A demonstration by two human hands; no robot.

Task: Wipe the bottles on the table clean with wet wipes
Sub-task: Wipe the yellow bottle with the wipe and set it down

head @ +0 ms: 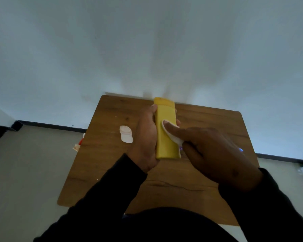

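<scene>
- the wooden table point(208, 130) is a small brown slab with rounded corners and dark grain lines; its near edge is hidden behind the person's dark sleeves, its far edge sits against a pale wall, and bare floor lies open off its left side.
- above the table's middle, the left hand point(146, 137) grips the yellow bottle point(165, 131), thumb up near the cap and fingertips curling round the far side.
- the bottle is tall, flat-sided and smooth, its cap toward the wall.
- the right hand point(213, 151) presses a white wet wipe point(171, 135) against the bottle's face with a straight forefinger, the other fingers curled; most of the wipe is hidden beneath the finger.
- left of the bottle, a small pale clear bottle point(126, 134) rests on the table's surface.
- past the table's left edge, a red and white item on the floor is too cut off to make out.
</scene>
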